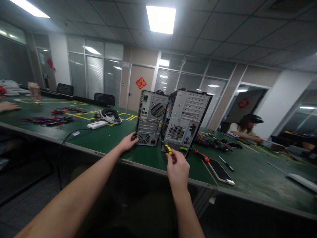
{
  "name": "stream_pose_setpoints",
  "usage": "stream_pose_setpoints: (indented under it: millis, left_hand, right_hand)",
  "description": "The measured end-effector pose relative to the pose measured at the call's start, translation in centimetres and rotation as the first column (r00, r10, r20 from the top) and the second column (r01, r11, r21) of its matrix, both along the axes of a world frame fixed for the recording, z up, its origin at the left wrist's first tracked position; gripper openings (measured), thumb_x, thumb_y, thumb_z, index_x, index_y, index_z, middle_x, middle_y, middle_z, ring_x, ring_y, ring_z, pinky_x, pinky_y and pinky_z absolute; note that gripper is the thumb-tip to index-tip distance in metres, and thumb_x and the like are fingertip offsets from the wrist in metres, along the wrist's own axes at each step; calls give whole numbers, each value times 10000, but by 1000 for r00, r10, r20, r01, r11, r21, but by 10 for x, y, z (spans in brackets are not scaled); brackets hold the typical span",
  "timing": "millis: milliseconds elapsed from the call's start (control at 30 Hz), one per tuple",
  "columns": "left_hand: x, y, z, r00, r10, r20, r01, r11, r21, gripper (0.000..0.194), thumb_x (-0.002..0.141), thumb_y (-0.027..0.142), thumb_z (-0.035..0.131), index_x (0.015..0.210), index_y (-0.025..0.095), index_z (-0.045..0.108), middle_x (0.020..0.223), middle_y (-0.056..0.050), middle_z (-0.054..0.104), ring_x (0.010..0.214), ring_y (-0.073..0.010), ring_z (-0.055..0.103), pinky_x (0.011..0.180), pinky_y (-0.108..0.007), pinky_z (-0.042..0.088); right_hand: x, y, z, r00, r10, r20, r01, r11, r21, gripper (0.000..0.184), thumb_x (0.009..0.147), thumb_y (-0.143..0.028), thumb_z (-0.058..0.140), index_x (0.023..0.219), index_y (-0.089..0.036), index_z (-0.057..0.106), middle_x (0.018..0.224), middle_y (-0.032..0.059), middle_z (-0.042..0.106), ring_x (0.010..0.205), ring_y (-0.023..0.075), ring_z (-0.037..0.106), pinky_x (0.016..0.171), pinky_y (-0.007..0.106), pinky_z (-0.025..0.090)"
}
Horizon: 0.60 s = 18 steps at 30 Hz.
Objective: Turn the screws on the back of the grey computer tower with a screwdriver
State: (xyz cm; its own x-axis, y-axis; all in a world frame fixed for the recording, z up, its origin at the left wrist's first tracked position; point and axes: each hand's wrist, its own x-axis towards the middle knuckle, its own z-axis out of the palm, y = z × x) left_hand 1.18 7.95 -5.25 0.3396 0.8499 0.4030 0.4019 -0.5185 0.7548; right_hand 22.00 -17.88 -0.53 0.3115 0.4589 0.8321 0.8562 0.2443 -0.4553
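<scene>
Two computer towers stand upright side by side with their rear panels toward me: a smaller left tower [151, 124] and a larger right tower [184, 119]. My left hand [128, 142] is at the lower left edge of the smaller tower, thumb by the rear panel and fingers along the side. In my right hand [178, 165] is a yellow and black screwdriver [167, 148], its handle end between my fingers. The screwdriver points up and left at the smaller tower's lower right edge. Whether its tip touches a screw is too small to tell.
Right of the towers lie a red-handled tool [201, 156], a phone [221, 172], a pen-like tool [226, 163] and a cable heap [215, 142]. On the left are wire bundles [48, 121] and a white power strip [97, 124]. A person [244, 127] sits at right.
</scene>
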Motion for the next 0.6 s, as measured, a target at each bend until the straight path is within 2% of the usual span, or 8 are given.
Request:
stream_pose_setpoints:
  millis: [167, 300, 433, 500, 600]
  left_hand:
    - [0, 0, 0, 1000, 3, -9, -3, 1000, 10, 730, 891, 493, 645, 1523, 164, 483, 1464, -147, 620, 1250, -283, 661, 1092, -398, 493]
    - [0, 1, 0, 1000, 3, -17, -3, 1000, 5, 745, 894, 500, 635, 1533, 155, 468, 1450, -151, 631, 1241, -281, 666, 1087, -395, 496]
    - [0, 1, -1, 1000, 6, -16, -6, 1000, 23, 740, 893, 505, 635, 1525, 154, 478, 1444, -152, 635, 1256, -283, 658, 1104, -397, 484]
    - [0, 0, -1, 1000, 6, -11, -6, 1000, 22, 726, 893, 496, 637, 1520, 164, 484, 1446, -146, 635, 1253, -281, 660, 1099, -395, 489]
    - [0, -1, 0, 1000, -1, -13, 1, 1000, 5, 727, 895, 494, 637, 1528, 175, 474, 1441, -139, 640, 1242, -276, 668, 1084, -389, 501]
  right_hand:
    - [-1, -1, 1, 999, -13, -46, 12, 1000, -23, 387, 977, -523, 592, 942, -160, 719, 869, 98, 719, 700, 205, 700, 670, 317, 597]
    - [-1, -1, 2, 996, 0, -84, -1, 1000, -13, 416, 959, -577, 607, 864, -181, 692, 860, 80, 692, 699, 195, 687, 655, 304, 592]
    - [-2, 0, 2, 993, 36, -109, -34, 999, 26, 328, 955, -510, 633, 951, -185, 676, 990, 97, 684, 766, 195, 691, 681, 308, 599]
    - [-3, 0, 2, 997, 36, -75, -34, 999, 26, 268, 972, -439, 616, 1031, -186, 678, 998, 91, 684, 780, 199, 687, 709, 322, 598]
    - [-3, -1, 3, 1000, 23, 8, -24, 1000, 18, 214, 984, -351, 575, 1043, -188, 700, 1030, 107, 692, 871, 229, 690, 799, 368, 595]
